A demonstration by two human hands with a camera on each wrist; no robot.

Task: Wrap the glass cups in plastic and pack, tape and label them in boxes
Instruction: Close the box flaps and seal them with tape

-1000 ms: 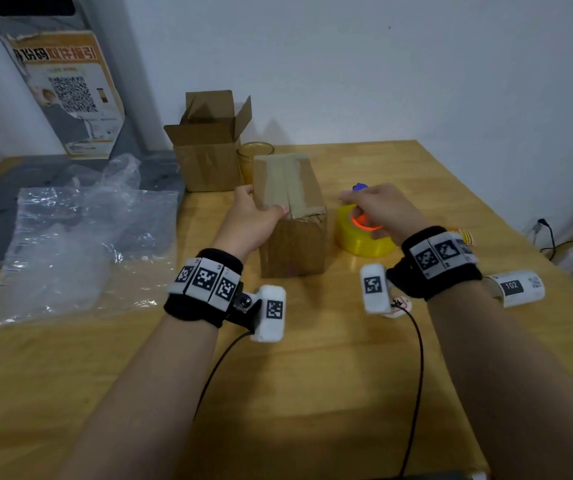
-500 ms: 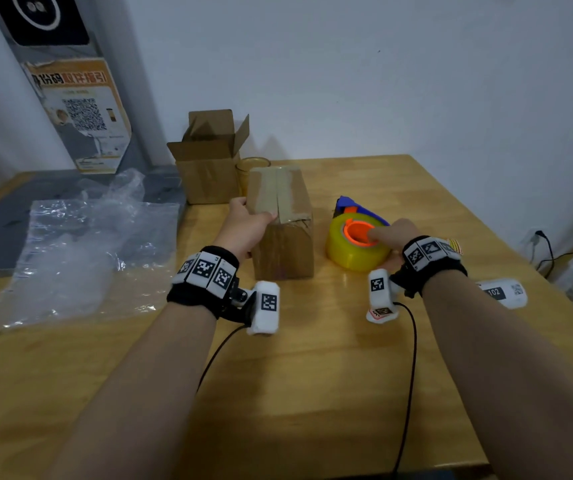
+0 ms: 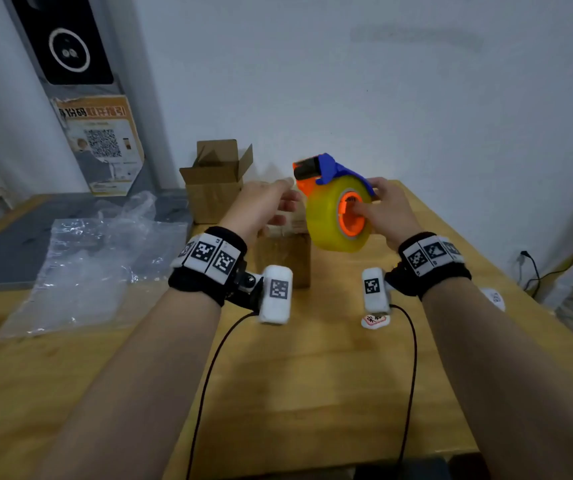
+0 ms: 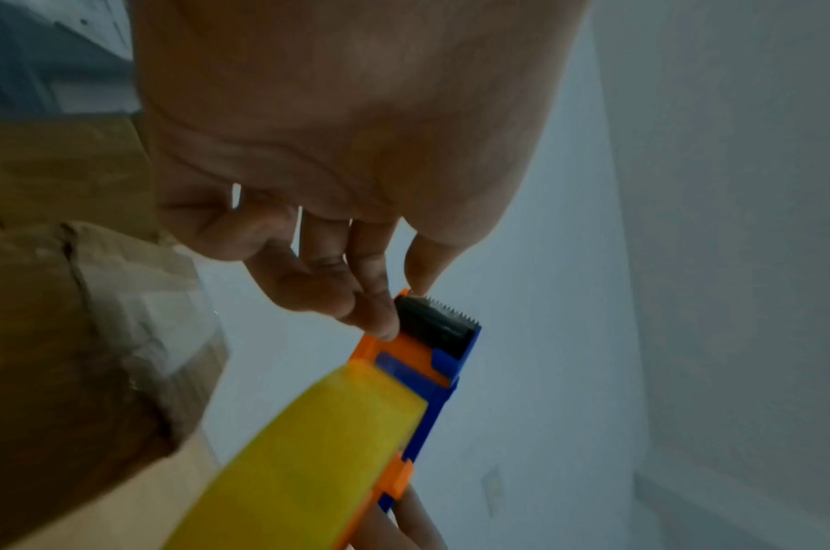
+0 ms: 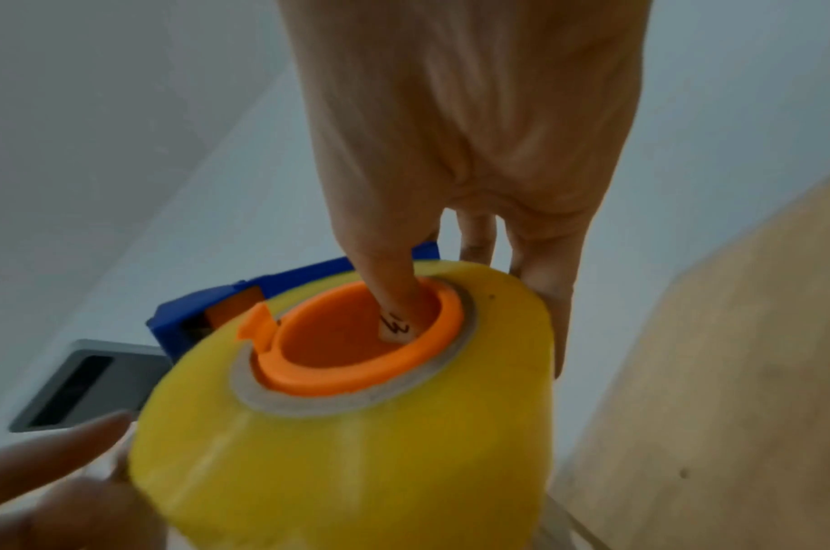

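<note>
While my right hand [image 3: 384, 209] lifts the tape dispenser [image 3: 338, 211] above the taped box [image 3: 287, 256], up from the table where it lay a moment ago, I'm mid-taping. Left wrist view: left hand [image 4: 347, 156] fingertips [image 4: 380, 316] touch the cutter, no grasp evident; next, free the tape end. Right wrist view: thumb hooked in the orange core [image 5: 352, 357].

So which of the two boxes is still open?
The back box by the wall: its flaps stand up. The nearer box, behind the hands, is already shut with tape over its top.
</note>
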